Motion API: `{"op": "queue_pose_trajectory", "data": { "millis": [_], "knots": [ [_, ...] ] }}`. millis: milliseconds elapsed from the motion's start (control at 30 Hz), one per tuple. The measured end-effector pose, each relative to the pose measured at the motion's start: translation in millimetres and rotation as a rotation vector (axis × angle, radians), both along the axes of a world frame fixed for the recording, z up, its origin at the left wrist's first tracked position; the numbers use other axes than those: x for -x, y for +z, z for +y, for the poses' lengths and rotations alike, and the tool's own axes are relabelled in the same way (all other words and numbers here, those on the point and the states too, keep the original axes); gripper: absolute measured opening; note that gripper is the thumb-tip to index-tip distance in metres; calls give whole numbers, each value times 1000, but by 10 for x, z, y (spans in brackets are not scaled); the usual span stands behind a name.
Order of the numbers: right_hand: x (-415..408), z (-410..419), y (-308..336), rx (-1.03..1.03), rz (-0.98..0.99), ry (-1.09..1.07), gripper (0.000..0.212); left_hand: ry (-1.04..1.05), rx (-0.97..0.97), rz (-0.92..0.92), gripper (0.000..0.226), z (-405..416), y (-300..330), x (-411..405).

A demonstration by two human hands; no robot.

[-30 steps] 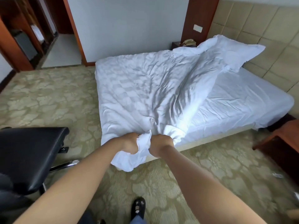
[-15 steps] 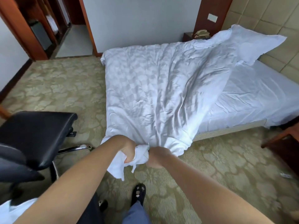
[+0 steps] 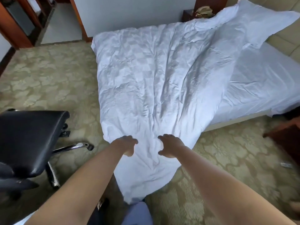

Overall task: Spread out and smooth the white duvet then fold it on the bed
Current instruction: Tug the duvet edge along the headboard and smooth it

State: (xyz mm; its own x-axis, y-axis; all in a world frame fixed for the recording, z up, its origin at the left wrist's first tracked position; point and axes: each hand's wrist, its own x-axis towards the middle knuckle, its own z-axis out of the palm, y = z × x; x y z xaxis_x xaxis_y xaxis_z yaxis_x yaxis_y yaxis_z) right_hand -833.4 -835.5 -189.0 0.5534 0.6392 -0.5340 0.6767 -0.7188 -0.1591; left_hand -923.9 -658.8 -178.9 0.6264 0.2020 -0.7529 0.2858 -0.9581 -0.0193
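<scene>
The white duvet (image 3: pixel 154 82) lies crumpled along the left side of the bed (image 3: pixel 259 85) and stretches off the foot toward me, one corner hanging down by my legs. My left hand (image 3: pixel 128 144) and my right hand (image 3: pixel 170 146) are side by side on its near end, a short gap apart. Their fingers curl down into the fabric and hold it up off the floor. The duvet's far end lies up against a white pillow (image 3: pixel 263 20) at the headboard. The bed's right half shows bare white sheet.
A black office chair (image 3: pixel 29 135) stands close on my left. A dark wooden piece of furniture (image 3: pixel 287 140) sits at the right beside the bed's foot. A nightstand with a telephone (image 3: pixel 203 10) is behind the bed. Patterned carpet surrounds the bed; a doorway opens at top left.
My hands have moved apart from one bunched grip to two grips further up the duvet. The duvet has been drawn further off the bed's foot toward me, its corner now hanging lower.
</scene>
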Motion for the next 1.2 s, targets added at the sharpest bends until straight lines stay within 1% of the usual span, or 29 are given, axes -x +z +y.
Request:
{"op": "queue_pose_trajectory", "data": {
  "millis": [167, 267, 400, 500, 600, 733, 900, 1067, 1200],
  "knots": [
    [-519, 265, 85, 6, -66, -32, 77, -47, 36, -158, 68, 258, 89, -684],
    [-789, 402, 159, -19, -100, -54, 81, -52, 51, -202, 66, 404, 143, -1070],
    [-1166, 450, 253, -59, -150, -111, 84, -109, 37, -313, 65, 500, 229, -1598],
    [-1440, 346, 262, -81, -132, -167, 85, -141, 49, -310, 66, 409, 279, -1940],
    [-1747, 178, 243, -94, -130, -194, 85, -176, 44, -280, 66, 223, 285, -2260],
    [-2321, -163, 206, -113, -157, -167, 85, -191, 22, -319, 64, -115, 266, -2791],
    [-3299, -761, 219, -129, -193, -152, 85, -184, -7, -379, 61, -742, 318, -3636],
    [-4215, -1391, 367, -166, -154, -173, 82, -167, -20, -365, 62, -1434, 409, -4449],
    [-4912, -1754, 399, -166, -177, -170, 78, -171, -14, -367, 61, -1811, 461, -5035]
  ]
}}
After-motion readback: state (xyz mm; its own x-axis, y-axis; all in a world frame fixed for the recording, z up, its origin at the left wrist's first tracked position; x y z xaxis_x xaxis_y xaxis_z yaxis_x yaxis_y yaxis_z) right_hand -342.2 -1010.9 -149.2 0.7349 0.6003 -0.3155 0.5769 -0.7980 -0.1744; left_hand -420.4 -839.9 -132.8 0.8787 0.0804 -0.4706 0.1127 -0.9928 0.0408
